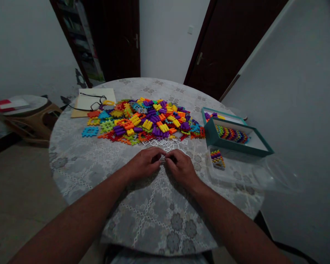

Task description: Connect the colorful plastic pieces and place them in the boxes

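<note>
While my left hand [147, 162] and right hand [181, 168] meet over a round, cloth-covered table [151, 220], their thumbs and forefingers pinch 1 small pale piece [162, 158], too hidden to show its shape. Just beyond my fingertips lie white lattice pieces [169, 145], at the near edge of a heap of colourful plastic pieces [153, 119]. Left of the heap, black-framed glasses [95, 106] rest on paper [109, 94]; to the right, a teal box [233, 146] stands behind a clear container [214, 174] holding a multicoloured stack [217, 158].

No legible text, labels, brands, numbers or signs anywhere in view.
</note>
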Action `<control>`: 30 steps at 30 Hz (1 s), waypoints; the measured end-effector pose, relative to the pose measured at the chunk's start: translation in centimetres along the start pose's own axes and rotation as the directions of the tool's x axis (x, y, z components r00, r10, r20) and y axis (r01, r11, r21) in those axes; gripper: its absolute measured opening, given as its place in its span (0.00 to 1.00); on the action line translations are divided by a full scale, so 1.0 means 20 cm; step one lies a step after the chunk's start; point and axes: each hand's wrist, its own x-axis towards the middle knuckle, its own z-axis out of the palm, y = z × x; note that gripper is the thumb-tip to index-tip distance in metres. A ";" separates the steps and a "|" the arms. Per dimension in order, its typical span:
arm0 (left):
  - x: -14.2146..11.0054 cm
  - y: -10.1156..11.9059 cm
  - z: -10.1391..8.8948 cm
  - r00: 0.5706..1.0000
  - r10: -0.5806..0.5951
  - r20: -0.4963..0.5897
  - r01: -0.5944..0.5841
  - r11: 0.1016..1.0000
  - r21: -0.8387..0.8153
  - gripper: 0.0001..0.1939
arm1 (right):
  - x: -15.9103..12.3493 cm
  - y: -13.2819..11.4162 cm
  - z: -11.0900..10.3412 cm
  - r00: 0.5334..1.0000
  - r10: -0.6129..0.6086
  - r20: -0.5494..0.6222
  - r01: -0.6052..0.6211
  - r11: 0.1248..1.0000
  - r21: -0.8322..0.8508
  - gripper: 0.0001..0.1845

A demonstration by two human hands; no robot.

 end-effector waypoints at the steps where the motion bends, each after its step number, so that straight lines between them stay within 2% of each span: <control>1: 0.00 0.00 0.00 1.000 0.011 -0.009 -0.011 1.000 0.017 0.16 | 0.00 0.00 0.00 1.000 0.001 0.001 -0.001 1.000 0.001 0.05; 5: 0.01 -0.01 0.01 0.996 -0.006 -0.088 0.012 0.997 0.075 0.12 | 0.00 0.02 -0.02 0.999 -0.030 -0.016 0.028 0.997 -0.069 0.06; 8: 0.01 -0.03 -0.01 0.990 -0.052 -0.134 0.066 0.992 0.103 0.10 | -0.01 0.04 -0.05 0.997 -0.065 0.032 0.072 0.950 -0.303 0.10; 10: 0.01 -0.03 -0.03 0.984 -0.087 -0.155 0.105 0.988 0.117 0.08 | -0.02 0.05 -0.06 0.996 -0.027 0.091 0.066 0.887 -0.457 0.12; 12: 0.01 -0.03 -0.04 0.982 -0.104 -0.158 0.123 0.985 0.120 0.07 | -0.02 0.04 -0.06 0.992 0.032 0.121 0.039 0.838 -0.545 0.13; 15: 0.00 -0.02 -0.04 0.991 -0.093 -0.092 0.102 0.990 0.100 0.06 | -0.02 0.03 -0.07 0.987 0.060 0.146 0.040 0.803 -0.595 0.13; 19: 0.00 -0.02 -0.02 0.999 -0.051 -0.012 0.052 0.993 0.105 0.05 | 0.00 0.06 -0.09 0.989 0.034 0.147 0.060 0.805 -0.590 0.13; 23: -0.01 -0.05 0.02 1.000 0.015 0.014 -0.017 0.990 0.137 0.08 | -0.01 0.10 -0.10 0.998 -0.007 0.067 0.037 0.885 -0.465 0.14; 27: -0.01 -0.09 0.05 0.999 0.049 -0.008 -0.048 0.992 0.115 0.25 | -0.03 0.06 -0.07 0.984 -0.081 0.158 0.131 0.932 -0.339 0.14; 28: -0.01 -0.09 0.06 0.998 0.058 -0.007 -0.057 0.990 0.129 0.26 | -0.04 0.05 -0.06 0.978 -0.089 0.186 0.148 0.932 -0.330 0.13; 30: 0.00 -0.09 0.05 0.997 0.081 0.010 -0.082 0.980 0.180 0.19 | -0.04 0.03 -0.04 0.968 -0.101 0.229 0.171 0.935 -0.312 0.13</control>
